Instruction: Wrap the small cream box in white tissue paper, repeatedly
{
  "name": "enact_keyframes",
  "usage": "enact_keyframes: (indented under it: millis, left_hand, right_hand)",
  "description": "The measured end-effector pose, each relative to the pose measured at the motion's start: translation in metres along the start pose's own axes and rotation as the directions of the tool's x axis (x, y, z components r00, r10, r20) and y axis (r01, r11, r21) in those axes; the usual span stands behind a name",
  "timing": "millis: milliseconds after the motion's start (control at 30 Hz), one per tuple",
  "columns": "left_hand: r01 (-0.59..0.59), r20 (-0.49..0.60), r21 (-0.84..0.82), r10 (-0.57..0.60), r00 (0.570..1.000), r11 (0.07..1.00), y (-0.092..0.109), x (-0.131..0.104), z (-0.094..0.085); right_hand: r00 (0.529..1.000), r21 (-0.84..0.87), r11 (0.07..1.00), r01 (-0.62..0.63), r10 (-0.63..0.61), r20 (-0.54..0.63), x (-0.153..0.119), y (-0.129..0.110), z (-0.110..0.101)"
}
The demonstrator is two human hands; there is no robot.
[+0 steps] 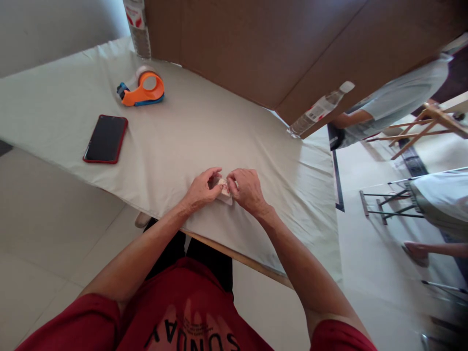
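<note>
Near the front edge of the cloth-covered table (183, 131), a small whitish packet or box (225, 197) with faint markings sits between my hands; its exact kind is too small to make out. My left hand (204, 187) curls around its left side, the thumb pressed on it. At its right edge, my right hand (247, 189) pinches with thumb and forefinger, the other fingers folded in. My fingers hide part of the packet.
An orange tape dispenser (152, 89) and a red-cased phone (106, 139) lie at the left. Behind stands a tall cardboard panel (234, 48), with water bottles (318, 111) (138, 31) against it. Other people (398, 102) are at the right, near folding stools (395, 202).
</note>
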State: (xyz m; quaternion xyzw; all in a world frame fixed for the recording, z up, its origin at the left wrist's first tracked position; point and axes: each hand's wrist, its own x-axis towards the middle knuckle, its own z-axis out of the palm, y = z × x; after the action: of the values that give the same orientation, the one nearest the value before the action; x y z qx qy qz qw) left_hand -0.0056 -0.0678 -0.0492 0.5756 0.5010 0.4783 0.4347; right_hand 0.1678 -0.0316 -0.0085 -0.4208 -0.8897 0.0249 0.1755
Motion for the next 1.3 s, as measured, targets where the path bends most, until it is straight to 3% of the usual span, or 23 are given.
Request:
enact_keyframes:
  millis: [133, 267, 433, 567, 667, 767, 833, 900, 967, 1133, 1300]
  left_hand:
    - [-0.063, -0.029, 0.056, 0.065, 0.997, 0.996, 0.0, 0.0, 0.001]
    - [-0.065, -0.038, 0.029, 0.066, 0.997, 0.997, 0.001, -0.002, 0.004]
    - [-0.064, -0.011, -0.032, 0.063, 0.998, 0.997, 0.004, -0.004, 0.002]
    - [-0.04, -0.018, -0.073, 0.039, 0.999, 0.997, 0.001, -0.002, 0.0]
    - [-0.027, -0.028, -0.125, 0.023, 0.999, 0.992, -0.002, 0.0, 0.0]
    - [-0.021, -0.014, -0.148, 0.019, 1.0, 0.989, 0.0, 0.0, 0.0]
    - [-0.031, 0.003, -0.111, 0.032, 0.999, 0.993, 0.003, 0.0, -0.001]
    - [-0.039, 0.01, -0.072, 0.039, 0.999, 0.997, 0.006, 0.0, -0.002]
    - [-0.023, 0.004, -0.071, 0.023, 1.0, 0.997, 0.006, 0.001, -0.003]
    - [0.035, 0.013, -0.089, -0.034, 0.999, 0.995, 0.001, 0.003, -0.005]
    - [0.001, -0.009, -0.052, -0.001, 1.0, 0.999, 0.001, 0.003, -0.007]
  right_hand:
    - [0.986, 0.155, 0.981, -0.119, 0.135, -0.098, 0.004, 0.004, 0.003]
    - [0.967, 0.273, 0.948, -0.163, 0.209, -0.147, 0.016, 0.002, -0.009]
    - [0.948, 0.413, 0.882, -0.226, 0.297, -0.117, 0.036, 0.003, -0.026]
    - [0.923, 0.56, 0.775, -0.294, 0.383, -0.046, 0.058, 0.017, -0.02]
    - [0.856, 0.722, 0.57, -0.392, 0.514, 0.059, 0.069, 0.033, -0.007]
    - [0.734, 0.793, 0.4, -0.459, 0.674, 0.085, 0.063, 0.048, 0.001]
    - [0.66, 0.824, 0.349, -0.446, 0.751, 0.038, 0.048, 0.054, 0.0]
    - [0.631, 0.844, 0.344, -0.411, 0.776, -0.009, 0.029, 0.054, -0.005]
    - [0.67, 0.84, 0.373, -0.394, 0.743, -0.015, 0.011, 0.046, -0.01]
    - [0.874, 0.726, 0.57, -0.385, 0.479, 0.088, -0.005, 0.013, -0.013]
    - [0.945, 0.661, 0.684, -0.308, 0.3, 0.13, -0.009, -0.005, -0.021]
